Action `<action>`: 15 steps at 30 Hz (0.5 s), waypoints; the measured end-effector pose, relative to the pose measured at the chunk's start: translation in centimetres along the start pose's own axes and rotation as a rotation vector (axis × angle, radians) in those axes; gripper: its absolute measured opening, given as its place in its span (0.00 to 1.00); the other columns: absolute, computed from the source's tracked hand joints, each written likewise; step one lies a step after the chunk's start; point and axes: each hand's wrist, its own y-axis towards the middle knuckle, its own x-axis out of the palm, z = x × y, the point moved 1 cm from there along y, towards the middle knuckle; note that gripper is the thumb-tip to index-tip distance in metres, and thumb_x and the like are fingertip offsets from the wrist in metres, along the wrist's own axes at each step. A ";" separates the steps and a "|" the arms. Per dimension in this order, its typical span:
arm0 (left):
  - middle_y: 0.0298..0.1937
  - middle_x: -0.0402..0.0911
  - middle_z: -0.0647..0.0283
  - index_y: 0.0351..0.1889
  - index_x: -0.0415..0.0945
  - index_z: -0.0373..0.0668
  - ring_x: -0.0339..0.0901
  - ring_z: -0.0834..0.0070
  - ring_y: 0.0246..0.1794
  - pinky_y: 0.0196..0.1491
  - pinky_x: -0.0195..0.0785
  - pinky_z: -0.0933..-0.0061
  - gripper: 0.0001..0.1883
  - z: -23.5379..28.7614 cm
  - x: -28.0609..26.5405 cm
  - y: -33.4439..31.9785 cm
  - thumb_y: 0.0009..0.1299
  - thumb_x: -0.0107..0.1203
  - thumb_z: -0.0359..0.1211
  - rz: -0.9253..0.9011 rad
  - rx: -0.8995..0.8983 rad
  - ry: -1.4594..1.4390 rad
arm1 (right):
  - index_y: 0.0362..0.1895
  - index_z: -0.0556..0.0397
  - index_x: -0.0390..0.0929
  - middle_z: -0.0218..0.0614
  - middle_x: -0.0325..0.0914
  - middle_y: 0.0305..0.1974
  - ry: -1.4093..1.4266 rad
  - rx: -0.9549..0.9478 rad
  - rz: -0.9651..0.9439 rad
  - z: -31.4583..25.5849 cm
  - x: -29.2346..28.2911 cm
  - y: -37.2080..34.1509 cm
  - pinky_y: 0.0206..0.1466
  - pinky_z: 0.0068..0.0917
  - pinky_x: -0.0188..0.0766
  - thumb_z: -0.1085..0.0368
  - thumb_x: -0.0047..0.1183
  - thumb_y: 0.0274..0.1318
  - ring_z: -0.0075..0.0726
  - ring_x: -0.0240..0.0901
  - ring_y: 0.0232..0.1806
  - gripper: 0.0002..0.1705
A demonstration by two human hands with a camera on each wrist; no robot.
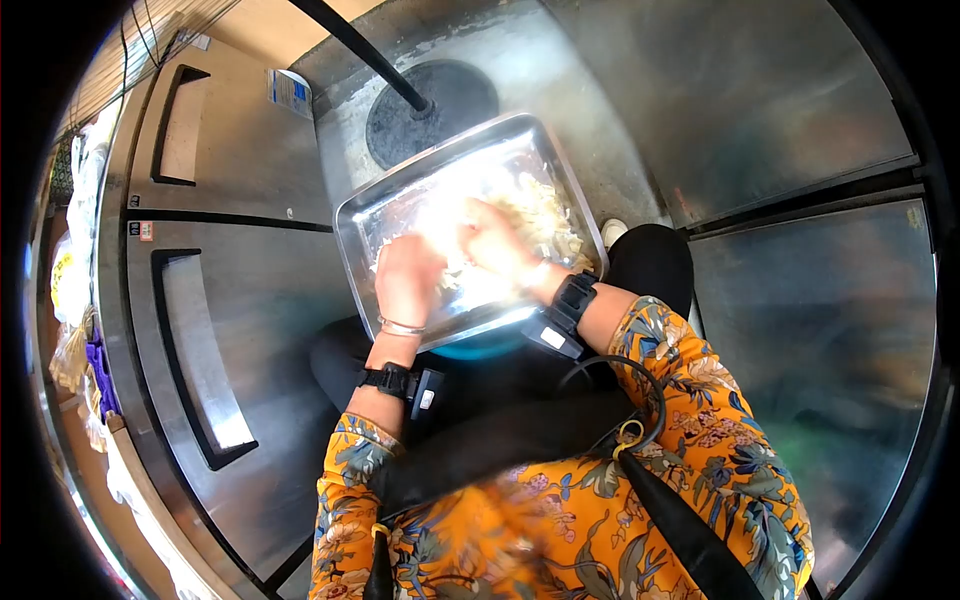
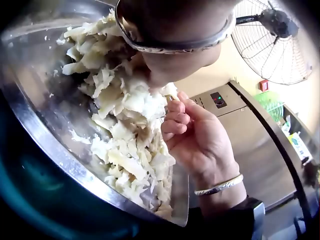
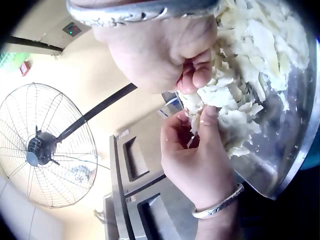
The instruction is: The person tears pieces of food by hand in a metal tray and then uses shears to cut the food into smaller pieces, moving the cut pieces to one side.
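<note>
Pale, whitish flaky pieces [image 1: 545, 215] [image 2: 127, 162] [image 3: 265, 40] lie heaped in a rectangular metal tray [image 1: 350, 245] [image 2: 37, 120] [image 3: 300, 150]. Over the tray, the left hand [image 1: 408, 275] [image 2: 185, 30] [image 3: 200, 162] pinches a pale piece between thumb and curled fingers, seen best in the right wrist view. Close beside it, the right hand [image 1: 505, 250] [image 2: 201, 140] [image 3: 160, 52] has curled fingers, with thumb and forefinger pinching the edge of a pale piece in the left wrist view. Glare washes out both hands' fingertips in the head view.
Beneath the tray shows a blue-green rounded thing [image 1: 480, 345] [image 2: 30, 200]. Steel cabinets with dark handles [image 1: 270, 330] stand on the left, and more steel doors [image 1: 820, 330] on the right. A fan [image 2: 277, 25] [image 3: 42, 150] on a black pole and round base [image 1: 385, 130] stands beyond the tray.
</note>
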 end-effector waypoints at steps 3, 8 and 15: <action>0.35 0.75 0.58 0.33 0.73 0.41 0.73 0.56 0.36 0.41 0.67 0.61 0.13 -0.3 0.3 -0.3 0.51 0.64 0.29 -0.015 -0.017 -0.002 | 0.42 0.54 0.72 0.24 0.67 0.26 0.025 0.046 0.008 0.1 0.2 0.1 0.22 0.17 0.62 0.72 0.45 0.58 0.15 0.62 0.21 0.08; 0.33 0.74 0.58 0.30 0.72 0.41 0.73 0.56 0.33 0.38 0.67 0.60 0.09 -0.1 0.0 -0.5 0.53 0.60 0.27 -0.084 -0.011 0.065 | 0.32 0.57 0.71 0.29 0.70 0.19 0.040 0.068 0.016 0.2 0.5 0.0 0.21 0.23 0.62 0.71 0.48 0.56 0.21 0.65 0.18 0.02; 0.28 0.70 0.57 0.26 0.69 0.39 0.71 0.58 0.30 0.35 0.66 0.63 0.07 -4.1 2.2 -6.5 0.52 0.53 0.20 -0.074 -0.163 -0.041 | 0.28 0.56 0.72 0.33 0.71 0.20 -0.091 0.013 0.053 -0.1 -0.3 -0.1 0.26 0.27 0.66 0.70 0.46 0.55 0.26 0.67 0.21 0.05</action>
